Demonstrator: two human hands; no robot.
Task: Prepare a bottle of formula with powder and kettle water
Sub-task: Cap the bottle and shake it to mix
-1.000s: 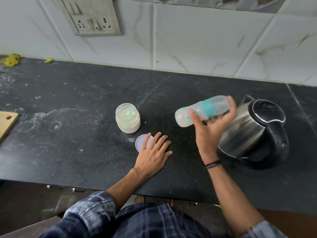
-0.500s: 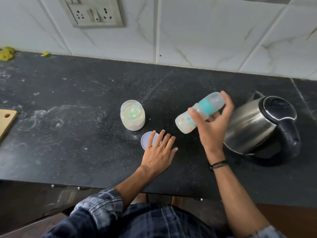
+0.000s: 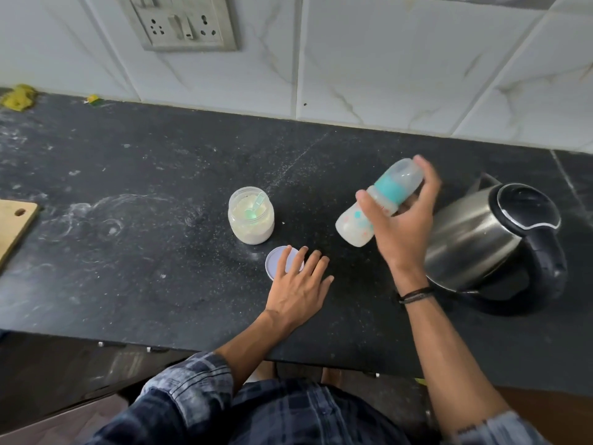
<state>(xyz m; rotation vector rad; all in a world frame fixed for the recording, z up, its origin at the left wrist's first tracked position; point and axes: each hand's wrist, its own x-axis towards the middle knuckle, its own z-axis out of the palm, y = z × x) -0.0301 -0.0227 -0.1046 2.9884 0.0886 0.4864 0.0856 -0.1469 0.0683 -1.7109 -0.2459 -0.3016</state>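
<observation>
My right hand (image 3: pixel 402 220) grips a capped baby bottle (image 3: pixel 377 207) with a teal collar and milky liquid inside, held tilted above the black counter (image 3: pixel 128 252), its cap up and to the right. My left hand (image 3: pixel 298 287) rests flat on the counter, fingers straight, fingertips lying over the edge of a round pale lid (image 3: pixel 279 261). An open jar of white powder (image 3: pixel 251 215) with a green scoop in it stands just beyond the lid. A steel kettle (image 3: pixel 487 239) with a black lid and handle stands to the right of my right hand.
A wooden cutting board (image 3: pixel 14 224) pokes in at the left edge. Yellow scraps (image 3: pixel 19 96) lie at the back left by the tiled wall, where a socket panel (image 3: pixel 183 24) is mounted. Spilled powder dusts the counter. The counter's front edge runs just below my left wrist.
The bottle has swung from nearly level to steeply tilted, base down-left, in my right hand. My left hand stays flat by the lid. The camera has tipped downward.
</observation>
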